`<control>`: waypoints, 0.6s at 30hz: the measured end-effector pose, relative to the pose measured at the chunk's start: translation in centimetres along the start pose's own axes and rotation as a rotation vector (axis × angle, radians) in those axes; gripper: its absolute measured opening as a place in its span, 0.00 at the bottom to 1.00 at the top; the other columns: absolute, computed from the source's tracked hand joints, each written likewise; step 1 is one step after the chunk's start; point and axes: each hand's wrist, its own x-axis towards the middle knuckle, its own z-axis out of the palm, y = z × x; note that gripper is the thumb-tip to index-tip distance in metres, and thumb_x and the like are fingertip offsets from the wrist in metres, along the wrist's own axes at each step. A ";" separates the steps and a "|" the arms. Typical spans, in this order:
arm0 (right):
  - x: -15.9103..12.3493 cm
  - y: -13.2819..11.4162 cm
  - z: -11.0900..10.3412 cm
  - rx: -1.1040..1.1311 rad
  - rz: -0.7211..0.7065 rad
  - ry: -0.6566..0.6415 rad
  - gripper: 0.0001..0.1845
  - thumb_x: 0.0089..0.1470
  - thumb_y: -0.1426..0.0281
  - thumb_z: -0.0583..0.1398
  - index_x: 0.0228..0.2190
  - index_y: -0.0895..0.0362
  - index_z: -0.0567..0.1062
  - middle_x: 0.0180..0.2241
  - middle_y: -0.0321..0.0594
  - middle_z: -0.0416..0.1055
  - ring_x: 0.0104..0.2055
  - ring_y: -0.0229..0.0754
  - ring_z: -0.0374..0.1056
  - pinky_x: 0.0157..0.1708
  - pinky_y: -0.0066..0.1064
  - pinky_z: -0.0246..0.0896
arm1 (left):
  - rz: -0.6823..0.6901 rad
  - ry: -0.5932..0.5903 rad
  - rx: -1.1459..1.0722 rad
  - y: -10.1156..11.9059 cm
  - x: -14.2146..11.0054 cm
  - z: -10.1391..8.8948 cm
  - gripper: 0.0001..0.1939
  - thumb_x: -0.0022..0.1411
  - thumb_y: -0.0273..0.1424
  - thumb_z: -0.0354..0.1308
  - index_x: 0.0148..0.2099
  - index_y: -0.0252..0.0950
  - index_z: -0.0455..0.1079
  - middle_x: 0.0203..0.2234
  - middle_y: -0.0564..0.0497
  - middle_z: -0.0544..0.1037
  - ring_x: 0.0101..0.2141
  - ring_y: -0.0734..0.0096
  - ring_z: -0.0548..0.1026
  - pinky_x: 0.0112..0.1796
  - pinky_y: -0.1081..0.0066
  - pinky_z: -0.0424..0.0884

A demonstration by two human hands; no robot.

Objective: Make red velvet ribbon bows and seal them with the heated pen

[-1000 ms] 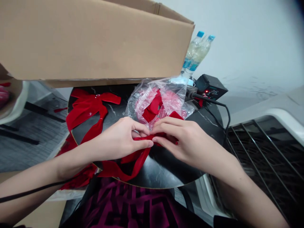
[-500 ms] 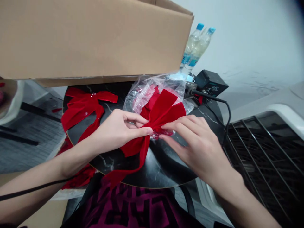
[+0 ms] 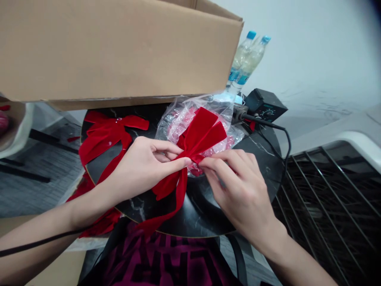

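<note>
A red velvet bow [image 3: 196, 135] is held over the round black table [image 3: 205, 226], its gathered middle between my two hands. My left hand [image 3: 154, 161] pinches that middle from the left, thumb on the near side. With thumb and fingertips closed, my right hand [image 3: 235, 178] grips a short piece of red ribbon at the right of the gather. A long ribbon tail hangs down toward the table's near edge. Behind the bow lies a clear plastic bag [image 3: 166, 123] with red pieces in it. Another red velvet bow [image 3: 104, 135] rests at the table's left side.
A large cardboard box [image 3: 119, 47] stands along the back. Two bottles with blue caps [image 3: 251, 59] and a black box with a dial [image 3: 264, 105] and cable are at the back right. A slatted metal rack [image 3: 327, 206] is on the right.
My right hand has closed into a tighter pinch on the ribbon and turned slightly. The bow's upper loops have tilted a little to the left. My left hand keeps its hold.
</note>
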 end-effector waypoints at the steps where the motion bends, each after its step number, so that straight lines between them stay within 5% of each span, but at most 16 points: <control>1: 0.1 -0.1 0.0 0.004 0.006 -0.017 0.07 0.64 0.74 0.60 0.44 0.55 0.76 0.40 0.42 0.76 0.42 0.47 0.69 0.41 0.40 0.58 | -0.002 0.000 0.004 0.0 0.0 0.0 0.09 0.51 0.28 0.74 0.37 0.38 0.83 0.27 0.54 0.84 0.28 0.68 0.81 0.25 0.80 0.72; 9: 0.9 0.1 0.1 0.067 -0.027 0.012 0.04 0.65 0.73 0.61 0.41 0.54 0.76 0.38 0.38 0.79 0.41 0.45 0.68 0.42 0.41 0.56 | -0.040 -0.039 -0.104 0.3 -0.2 -0.3 0.08 0.50 0.28 0.75 0.35 0.38 0.83 0.26 0.54 0.84 0.28 0.69 0.82 0.27 0.81 0.74; 15: 0.8 2.5 0.0 -0.037 -0.413 0.208 0.09 0.58 0.79 0.65 0.40 0.55 0.78 0.40 0.38 0.81 0.41 0.44 0.71 0.41 0.40 0.57 | -0.344 -0.293 -0.605 0.0 0.0 -0.4 0.06 0.53 0.31 0.74 0.32 0.35 0.81 0.29 0.47 0.86 0.32 0.58 0.85 0.35 0.69 0.82; 18: 0.7 3.1 0.5 -0.074 -0.374 0.211 0.10 0.58 0.76 0.67 0.42 0.53 0.78 0.41 0.35 0.82 0.43 0.45 0.70 0.44 0.41 0.58 | -0.283 -0.238 -0.564 -0.6 0.1 0.0 0.06 0.52 0.29 0.74 0.34 0.35 0.82 0.29 0.48 0.86 0.33 0.60 0.85 0.38 0.71 0.81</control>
